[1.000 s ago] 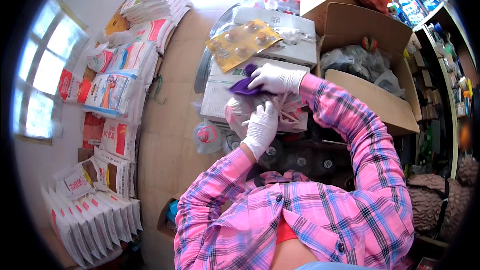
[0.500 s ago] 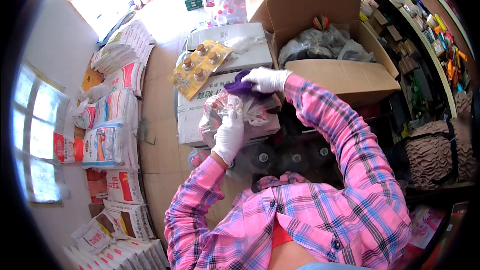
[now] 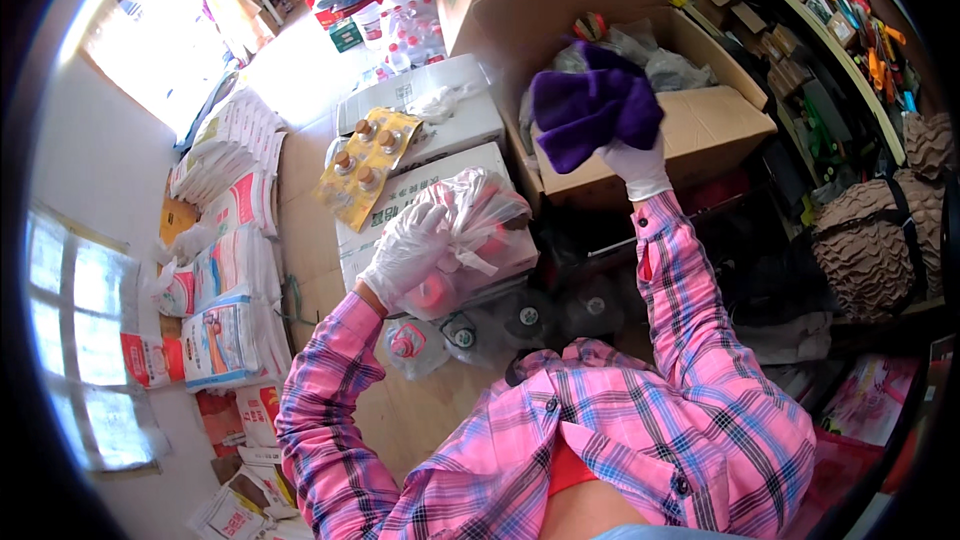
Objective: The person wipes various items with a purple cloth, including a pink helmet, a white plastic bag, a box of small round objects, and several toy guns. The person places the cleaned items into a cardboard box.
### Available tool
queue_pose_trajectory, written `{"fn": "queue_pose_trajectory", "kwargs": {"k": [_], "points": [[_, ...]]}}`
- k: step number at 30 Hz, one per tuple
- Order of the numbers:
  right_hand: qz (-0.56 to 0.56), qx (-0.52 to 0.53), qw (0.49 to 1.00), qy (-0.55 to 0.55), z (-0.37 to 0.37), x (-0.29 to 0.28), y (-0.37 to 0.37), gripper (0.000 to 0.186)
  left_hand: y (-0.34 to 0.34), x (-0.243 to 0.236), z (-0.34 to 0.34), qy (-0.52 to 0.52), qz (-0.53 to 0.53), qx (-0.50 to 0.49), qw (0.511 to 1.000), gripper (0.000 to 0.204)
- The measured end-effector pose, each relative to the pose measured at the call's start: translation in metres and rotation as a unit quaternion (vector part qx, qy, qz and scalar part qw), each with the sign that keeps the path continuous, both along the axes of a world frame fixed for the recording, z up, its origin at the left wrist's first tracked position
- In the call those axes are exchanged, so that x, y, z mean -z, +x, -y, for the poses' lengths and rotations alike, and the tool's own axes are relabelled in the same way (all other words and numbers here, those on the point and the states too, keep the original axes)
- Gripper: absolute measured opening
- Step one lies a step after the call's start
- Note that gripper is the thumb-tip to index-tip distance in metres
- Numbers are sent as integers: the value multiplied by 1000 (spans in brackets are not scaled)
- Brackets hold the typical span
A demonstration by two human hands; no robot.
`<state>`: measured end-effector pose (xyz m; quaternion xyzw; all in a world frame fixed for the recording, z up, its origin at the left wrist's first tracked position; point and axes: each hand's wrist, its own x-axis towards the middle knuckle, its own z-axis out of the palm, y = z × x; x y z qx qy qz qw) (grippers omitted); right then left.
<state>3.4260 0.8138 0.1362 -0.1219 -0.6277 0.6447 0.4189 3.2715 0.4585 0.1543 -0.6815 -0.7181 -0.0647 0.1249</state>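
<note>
My left hand point(image 3: 408, 250), in a white glove, grips a thin translucent plastic bag point(image 3: 480, 220) with reddish things inside, lying on a white carton point(image 3: 365, 240). My right hand point(image 3: 633, 166), also gloved, holds a bunched purple cloth point(image 3: 595, 100) up over an open cardboard box point(image 3: 712, 140), which has grey plastic-wrapped stuff inside; the cloth hides part of that stuff and most of my right fingers. Beside the bag, a yellow sheet point(image 3: 355, 210) carrying several brown-topped round pieces lies across the cartons.
Stacked white sacks point(image 3: 225, 330) line the left wall under a window. Crowded shelves point(image 3: 860, 60) and a brown ruffled bundle point(image 3: 860, 250) stand at the right. Large dark bottles point(image 3: 525, 315) sit below the cartons; bottled packs point(image 3: 400, 35) are at the back.
My right hand has carried the purple cloth away from the bag, to the right and forward over the open box. My left hand stays at the bag. The camera's view has shifted.
</note>
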Motion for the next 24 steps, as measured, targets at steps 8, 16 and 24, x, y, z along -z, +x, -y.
{"fn": "queue_pose_trajectory", "kwargs": {"k": [8, 16, 24], "points": [[-81, -197, 933, -290, 39, 33, 73, 42, -13, 16, -13, 90, 297, -115, 944, 8], [106, -71, 907, 402, 168, -10, 21, 64, 20, 8, -76, 140, 789, -45, 596, 23], [193, -214, 951, -111, 88, 84, 104, 41, 55, -31, -140, 107, 729, -152, 658, 25]]}}
